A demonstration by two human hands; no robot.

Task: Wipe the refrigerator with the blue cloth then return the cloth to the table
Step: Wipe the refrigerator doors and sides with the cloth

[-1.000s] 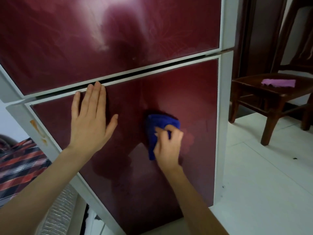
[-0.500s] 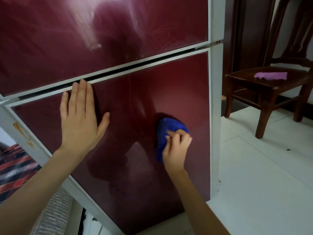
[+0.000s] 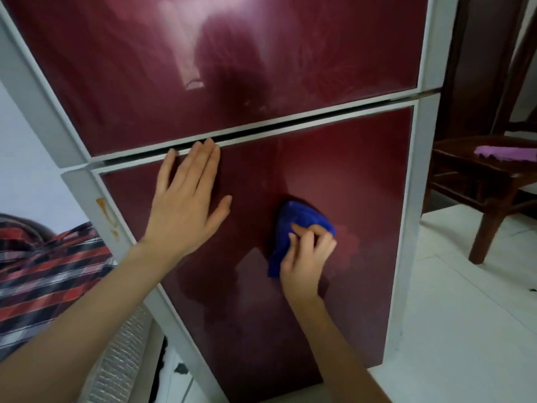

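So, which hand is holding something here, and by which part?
The right hand grips the bunched blue cloth at its lower right part, against the refrigerator's lower door. The left hand holds nothing.

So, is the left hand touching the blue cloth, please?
Apart. The head view shows bare red door between the left hand and the blue cloth.

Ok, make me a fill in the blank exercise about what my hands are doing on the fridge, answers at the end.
1. The right hand grips a cloth that is ____ in colour.
2. It presses that cloth against the ____ door of the refrigerator.
3. The left hand lies flat on the same door and holds ____.
4. A purple cloth lies off to the ____ of the refrigerator.
Missing words: blue; lower; nothing; right.
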